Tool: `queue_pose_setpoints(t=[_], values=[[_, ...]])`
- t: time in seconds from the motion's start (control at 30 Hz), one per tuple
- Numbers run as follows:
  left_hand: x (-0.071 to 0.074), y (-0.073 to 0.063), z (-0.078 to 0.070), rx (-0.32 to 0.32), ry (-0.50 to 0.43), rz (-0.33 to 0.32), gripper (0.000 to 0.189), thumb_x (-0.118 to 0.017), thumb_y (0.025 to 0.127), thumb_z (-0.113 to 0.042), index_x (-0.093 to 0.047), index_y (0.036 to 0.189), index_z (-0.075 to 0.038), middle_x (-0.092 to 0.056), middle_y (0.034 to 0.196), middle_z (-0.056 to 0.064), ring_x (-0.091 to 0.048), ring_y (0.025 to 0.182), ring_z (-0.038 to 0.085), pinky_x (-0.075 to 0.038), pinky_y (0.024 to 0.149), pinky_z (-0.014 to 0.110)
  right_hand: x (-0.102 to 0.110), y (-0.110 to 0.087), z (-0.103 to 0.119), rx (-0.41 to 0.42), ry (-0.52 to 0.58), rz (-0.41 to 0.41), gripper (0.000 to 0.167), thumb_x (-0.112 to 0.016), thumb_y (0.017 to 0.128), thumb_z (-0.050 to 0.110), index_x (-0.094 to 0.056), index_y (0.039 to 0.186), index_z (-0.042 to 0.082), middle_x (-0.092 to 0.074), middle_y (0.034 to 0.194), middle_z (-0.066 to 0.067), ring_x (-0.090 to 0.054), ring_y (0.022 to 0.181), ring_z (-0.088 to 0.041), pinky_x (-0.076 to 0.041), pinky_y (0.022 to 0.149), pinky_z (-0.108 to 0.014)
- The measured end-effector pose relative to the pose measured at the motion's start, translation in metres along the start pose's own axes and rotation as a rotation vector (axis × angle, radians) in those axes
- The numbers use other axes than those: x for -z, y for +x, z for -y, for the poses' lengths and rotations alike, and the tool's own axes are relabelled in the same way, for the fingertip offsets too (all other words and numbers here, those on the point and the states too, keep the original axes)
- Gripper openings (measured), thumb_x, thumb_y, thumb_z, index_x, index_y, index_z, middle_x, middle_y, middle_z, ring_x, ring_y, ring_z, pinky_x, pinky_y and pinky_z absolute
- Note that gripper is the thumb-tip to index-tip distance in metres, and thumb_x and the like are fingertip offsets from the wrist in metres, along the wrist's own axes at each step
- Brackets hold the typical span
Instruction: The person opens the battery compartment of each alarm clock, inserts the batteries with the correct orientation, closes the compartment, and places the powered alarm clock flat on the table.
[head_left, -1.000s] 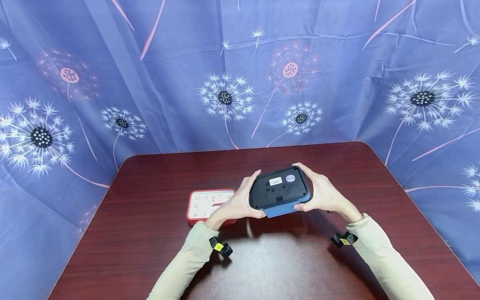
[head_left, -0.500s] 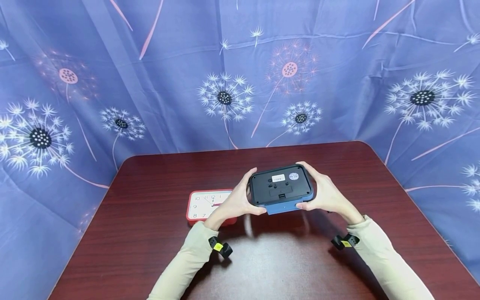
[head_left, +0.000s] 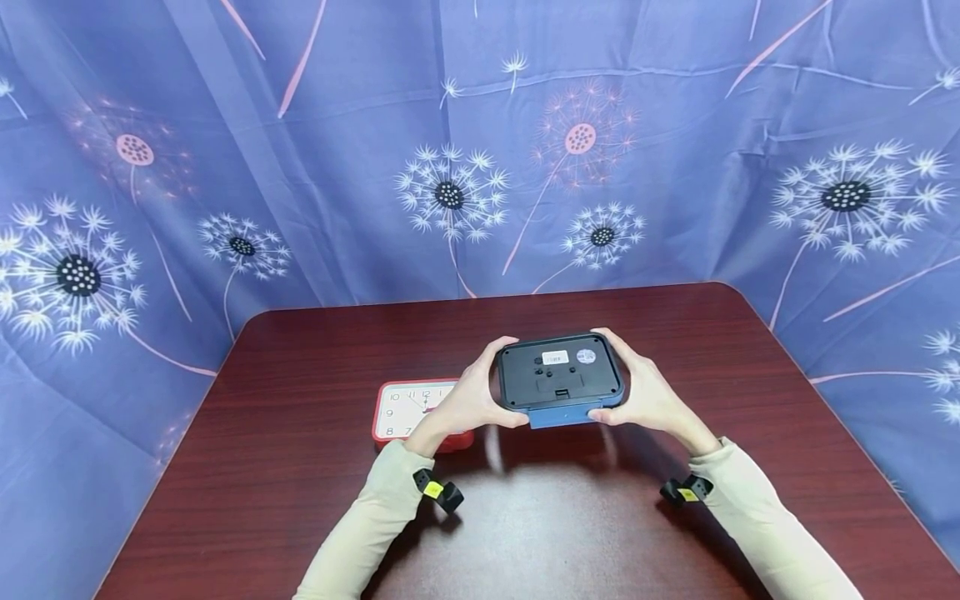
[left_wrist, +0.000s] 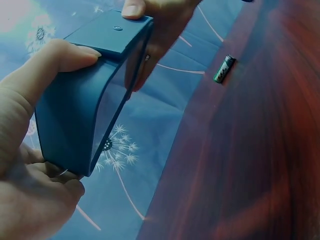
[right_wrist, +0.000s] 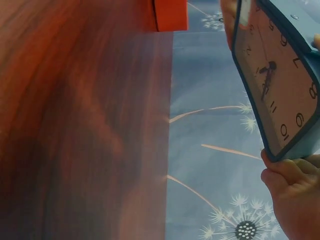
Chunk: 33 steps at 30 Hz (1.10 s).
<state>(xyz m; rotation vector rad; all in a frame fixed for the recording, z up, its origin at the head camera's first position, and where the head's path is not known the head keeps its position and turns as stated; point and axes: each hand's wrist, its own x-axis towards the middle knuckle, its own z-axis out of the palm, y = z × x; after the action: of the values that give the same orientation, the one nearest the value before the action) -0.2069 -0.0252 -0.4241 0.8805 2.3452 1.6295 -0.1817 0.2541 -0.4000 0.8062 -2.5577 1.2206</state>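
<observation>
A blue alarm clock (head_left: 566, 414) is held up above the table between both hands, its black back (head_left: 558, 383) turned toward the head camera. My left hand (head_left: 468, 404) grips its left end, thumb at the lower edge and fingers at the upper. On the opposite end my right hand (head_left: 647, 396) grips it the same way. The right wrist view catches the numbered face of this clock (right_wrist: 282, 82). Behind my left hand and forearm, a red clock (head_left: 405, 408) lies face up on the table, partly covered.
In the left wrist view a small battery (left_wrist: 224, 69) lies on the dark red wooden table (head_left: 300, 517). A blue curtain (head_left: 337, 208) printed with dandelions hangs behind the table and along its sides.
The blue clock has levelled from its slant, and its back now faces the head camera more squarely. Both hands have turned slightly with it, keeping their grip. The red clock stays put.
</observation>
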Motion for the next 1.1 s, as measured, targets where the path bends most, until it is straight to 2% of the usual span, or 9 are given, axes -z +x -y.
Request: queue_pose_setpoints(t=[0.13, 0.3, 0.47, 0.63, 0.77, 0.9, 1.1], values=[[0.001, 0.000, 0.002, 0.002, -0.019, 0.006, 0.103, -0.088, 0.061, -0.007, -0.029, 0.145, -0.013, -0.051, 0.133, 0.006, -0.053, 0.112, 0.018, -0.047, 0.095, 0.034, -0.006, -0.003, -0.020, -0.028, 0.026, 0.025, 0.108, -0.090, 0.054, 0.016, -0.034, 0.147, 0.012, -0.061, 0.121, -0.007, -0.054, 0.098, 0.002, -0.044, 0.083, -0.019], [0.001, 0.000, 0.004, 0.005, 0.012, -0.010, 0.103, -0.089, 0.058, -0.009, -0.032, 0.144, -0.012, -0.053, 0.132, 0.005, -0.053, 0.112, 0.018, -0.045, 0.097, 0.036, -0.007, -0.005, -0.029, -0.069, 0.088, 0.086, 0.113, -0.093, 0.056, 0.017, -0.030, 0.150, 0.021, -0.057, 0.130, -0.007, -0.051, 0.107, 0.003, -0.040, 0.090, -0.016], [0.000, -0.002, 0.007, 0.026, 0.031, -0.005, 0.103, -0.089, 0.059, -0.012, -0.031, 0.145, -0.013, -0.053, 0.132, 0.005, -0.053, 0.112, 0.019, -0.044, 0.098, 0.038, -0.002, -0.005, -0.032, -0.101, 0.066, 0.152, 0.117, -0.095, 0.055, 0.018, -0.028, 0.151, 0.018, -0.057, 0.134, -0.009, -0.052, 0.112, 0.003, -0.040, 0.094, -0.016], [-0.002, -0.002, 0.008, 0.046, 0.042, 0.000, 0.103, -0.089, 0.060, -0.015, -0.031, 0.145, -0.017, -0.052, 0.134, 0.005, -0.052, 0.113, 0.019, -0.043, 0.098, 0.039, 0.004, -0.005, -0.033, -0.101, 0.044, 0.211, 0.113, -0.093, 0.060, 0.028, -0.029, 0.151, 0.012, -0.056, 0.134, -0.009, -0.053, 0.116, -0.001, -0.040, 0.095, -0.015], [-0.004, -0.003, 0.008, 0.061, 0.062, 0.010, 0.103, -0.089, 0.060, -0.016, -0.032, 0.145, -0.017, -0.051, 0.135, 0.006, -0.051, 0.115, 0.019, -0.043, 0.099, 0.040, 0.007, -0.006, -0.033, -0.128, 0.054, 0.262, 0.109, -0.092, 0.061, 0.034, -0.031, 0.149, 0.013, -0.058, 0.132, -0.005, -0.054, 0.116, -0.002, -0.039, 0.097, -0.015], [-0.007, -0.004, 0.010, 0.067, 0.112, 0.018, 0.104, -0.090, 0.058, -0.017, -0.033, 0.145, -0.015, -0.050, 0.136, 0.008, -0.050, 0.115, 0.020, -0.042, 0.100, 0.040, 0.007, -0.007, -0.036, -0.154, 0.039, 0.287, 0.109, -0.092, 0.059, 0.039, -0.033, 0.148, 0.014, -0.060, 0.131, -0.001, -0.056, 0.117, -0.005, -0.042, 0.097, -0.017], [-0.009, -0.003, 0.012, 0.044, 0.165, 0.023, 0.106, -0.091, 0.055, -0.016, -0.033, 0.144, -0.006, -0.050, 0.135, 0.013, -0.051, 0.116, 0.023, -0.042, 0.100, 0.041, 0.005, -0.009, -0.038, -0.143, 0.048, 0.289, 0.107, -0.092, 0.057, 0.041, -0.037, 0.144, 0.014, -0.062, 0.126, -0.001, -0.059, 0.114, -0.009, -0.044, 0.095, -0.017]])
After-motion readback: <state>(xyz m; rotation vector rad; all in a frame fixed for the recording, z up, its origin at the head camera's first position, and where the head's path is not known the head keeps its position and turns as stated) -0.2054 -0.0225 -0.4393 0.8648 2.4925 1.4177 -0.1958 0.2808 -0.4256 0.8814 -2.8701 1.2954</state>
